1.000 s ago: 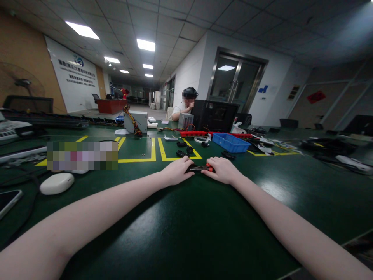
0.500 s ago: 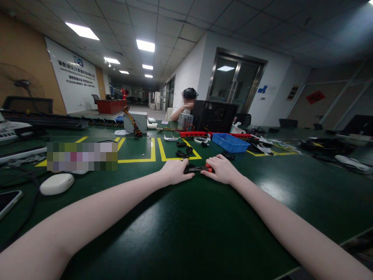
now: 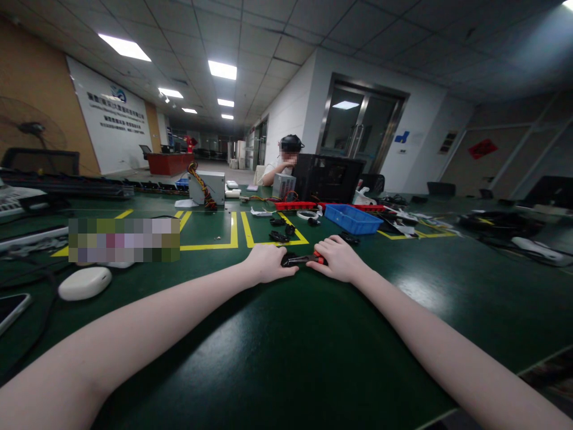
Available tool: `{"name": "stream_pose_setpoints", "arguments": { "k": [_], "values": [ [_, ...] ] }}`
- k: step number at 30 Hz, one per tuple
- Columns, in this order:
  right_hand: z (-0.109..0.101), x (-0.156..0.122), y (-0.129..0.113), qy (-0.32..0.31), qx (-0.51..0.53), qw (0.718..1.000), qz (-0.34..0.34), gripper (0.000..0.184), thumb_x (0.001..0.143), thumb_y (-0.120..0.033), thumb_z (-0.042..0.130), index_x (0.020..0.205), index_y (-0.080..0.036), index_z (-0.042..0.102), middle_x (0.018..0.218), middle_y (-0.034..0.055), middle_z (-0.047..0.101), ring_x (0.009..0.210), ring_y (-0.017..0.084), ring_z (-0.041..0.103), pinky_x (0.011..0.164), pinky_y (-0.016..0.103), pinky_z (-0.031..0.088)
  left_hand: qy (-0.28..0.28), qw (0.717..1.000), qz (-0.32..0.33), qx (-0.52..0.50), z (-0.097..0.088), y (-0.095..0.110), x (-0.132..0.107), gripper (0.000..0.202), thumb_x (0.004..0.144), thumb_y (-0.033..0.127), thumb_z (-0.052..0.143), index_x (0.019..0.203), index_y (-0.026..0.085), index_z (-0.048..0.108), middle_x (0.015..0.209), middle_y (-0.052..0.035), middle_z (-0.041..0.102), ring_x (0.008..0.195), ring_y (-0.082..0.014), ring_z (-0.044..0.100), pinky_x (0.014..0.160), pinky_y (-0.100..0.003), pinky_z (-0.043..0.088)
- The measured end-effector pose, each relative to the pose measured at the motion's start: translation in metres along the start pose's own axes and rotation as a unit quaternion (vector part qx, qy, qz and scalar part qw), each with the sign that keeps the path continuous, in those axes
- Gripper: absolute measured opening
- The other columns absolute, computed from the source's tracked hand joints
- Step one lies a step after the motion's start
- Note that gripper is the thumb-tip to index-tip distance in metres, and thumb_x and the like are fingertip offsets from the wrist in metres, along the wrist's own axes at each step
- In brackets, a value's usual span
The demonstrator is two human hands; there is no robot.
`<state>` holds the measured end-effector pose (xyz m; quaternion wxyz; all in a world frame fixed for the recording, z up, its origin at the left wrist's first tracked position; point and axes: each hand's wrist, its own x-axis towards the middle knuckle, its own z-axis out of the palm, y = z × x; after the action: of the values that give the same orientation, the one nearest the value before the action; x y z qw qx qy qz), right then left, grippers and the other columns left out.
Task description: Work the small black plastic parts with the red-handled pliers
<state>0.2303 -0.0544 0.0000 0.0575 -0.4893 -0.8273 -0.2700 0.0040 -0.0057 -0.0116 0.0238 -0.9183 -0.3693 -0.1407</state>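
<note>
My right hand (image 3: 339,258) is closed around the red and black handles of a pair of pliers (image 3: 301,260), whose metal jaws point left. My left hand (image 3: 267,263) is closed on a small black piece (image 3: 285,259) at the tip of the jaws; fingers cover most of it, so its kind is hidden. Both hands are low over the green table (image 3: 286,346). Just beyond them lie several black cable bundles (image 3: 282,230), near a yellow taped outline.
A blue plastic tray (image 3: 353,220) stands beyond my right hand. Farther back are a black computer case (image 3: 330,179), a power supply (image 3: 208,188) with coloured wires and a seated person (image 3: 289,158). A white rounded case (image 3: 85,283) and a phone (image 3: 13,310) lie at left.
The view has shifted very slightly. Both hands keep their hold on the pliers and the black piece, with almost no movement.
</note>
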Motion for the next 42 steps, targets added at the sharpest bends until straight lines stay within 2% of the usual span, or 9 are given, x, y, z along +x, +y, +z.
{"name": "stream_pose_setpoints", "arguments": {
  "k": [8,13,16,19,21,24,29,35,42],
  "values": [
    [0.003,0.0,0.003,-0.008,0.006,1.0,-0.016,0.043,0.092,-0.055,0.039,0.079,-0.018,0.058,0.079,0.008,0.064,0.076,0.02,0.054,0.083,0.035,0.031,0.009,1.0,0.001,0.003,0.0,0.001,0.0,0.071,0.072,0.084,0.04,0.077,0.017,0.062,0.071,-0.0097,0.068,0.074,-0.0286,0.066,0.073,-0.036,0.043],
    [0.004,0.001,0.004,-0.003,0.008,0.999,-0.034,0.045,0.092,-0.056,0.038,0.08,-0.018,0.06,0.08,0.0086,0.064,0.077,0.021,0.054,0.083,0.036,0.032,0.067,0.997,0.013,-0.025,0.001,0.0,-0.001,0.075,0.074,0.077,0.049,0.116,0.015,0.053,0.104,-0.0142,0.066,0.094,-0.0322,0.064,0.084,-0.04,0.042],
    [0.003,0.001,0.004,-0.006,0.007,0.999,-0.035,0.048,0.092,-0.057,0.036,0.081,-0.017,0.06,0.081,0.0089,0.064,0.078,0.021,0.054,0.084,0.036,0.031,0.086,0.992,0.086,-0.044,0.002,-0.003,-0.002,0.074,0.08,0.066,0.053,0.134,0.017,0.04,0.131,-0.0153,0.052,0.114,-0.0326,0.055,0.094,-0.041,0.038],
    [0.003,0.0,0.004,-0.012,0.006,0.999,-0.036,0.049,0.092,-0.058,0.036,0.082,-0.017,0.06,0.081,0.0092,0.064,0.078,0.021,0.054,0.084,0.037,0.031,0.064,0.98,0.176,-0.072,0.003,-0.007,0.0,0.067,0.086,0.055,0.052,0.141,0.022,0.033,0.145,-0.0117,0.04,0.129,-0.0294,0.043,0.104,-0.041,0.033],
    [0.004,0.0,0.004,-0.01,0.004,0.999,-0.037,0.048,0.093,-0.057,0.036,0.082,-0.017,0.06,0.081,0.0092,0.064,0.079,0.022,0.055,0.085,0.037,0.031,0.033,0.974,0.202,-0.092,0.005,-0.009,0.002,0.06,0.089,0.051,0.049,0.139,0.022,0.036,0.143,-0.0105,0.044,0.13,-0.0274,0.042,0.106,-0.04,0.032],
    [0.005,0.0,0.004,-0.005,-0.002,0.999,-0.038,0.046,0.093,-0.056,0.036,0.083,-0.017,0.06,0.082,0.0091,0.065,0.079,0.022,0.055,0.085,0.037,0.032,-0.006,0.972,0.202,-0.119,0.008,-0.013,0.005,0.054,0.091,0.05,0.048,0.134,0.018,0.044,0.133,-0.012,0.054,0.123,-0.027,0.05,0.103,-0.038,0.037],
    [0.006,-0.001,0.004,-0.002,-0.005,0.999,-0.036,0.047,0.093,-0.057,0.036,0.082,-0.017,0.059,0.08,0.0085,0.064,0.079,0.022,0.055,0.086,0.037,0.032,-0.009,0.969,0.202,-0.141,0.011,-0.016,0.007,0.054,0.09,0.05,0.05,0.132,0.016,0.046,0.127,-0.0133,0.055,0.117,-0.0278,0.053,0.101,-0.038,0.039],
    [0.007,-0.001,0.005,0.0,-0.004,1.0,-0.031,0.045,0.092,-0.056,0.038,0.081,-0.017,0.059,0.08,0.008,0.064,0.079,0.021,0.056,0.086,0.036,0.031,-0.005,0.966,0.218,-0.141,0.014,-0.019,0.007,0.06,0.091,0.05,0.049,0.14,0.018,0.038,0.139,-0.0136,0.047,0.125,-0.0292,0.046,0.106,-0.042,0.035],
    [0.01,-0.002,0.005,0.012,-0.006,1.0,-0.017,0.039,0.092,-0.052,0.042,0.082,-0.018,0.057,0.081,0.0075,0.065,0.08,0.022,0.056,0.088,0.037,0.03,-0.051,0.968,0.217,-0.119,0.014,-0.02,0.008,0.065,0.093,0.056,0.038,0.146,0.018,0.03,0.15,-0.011,0.036,0.135,-0.0303,0.036,0.111,-0.043,0.028]
  ]
}}
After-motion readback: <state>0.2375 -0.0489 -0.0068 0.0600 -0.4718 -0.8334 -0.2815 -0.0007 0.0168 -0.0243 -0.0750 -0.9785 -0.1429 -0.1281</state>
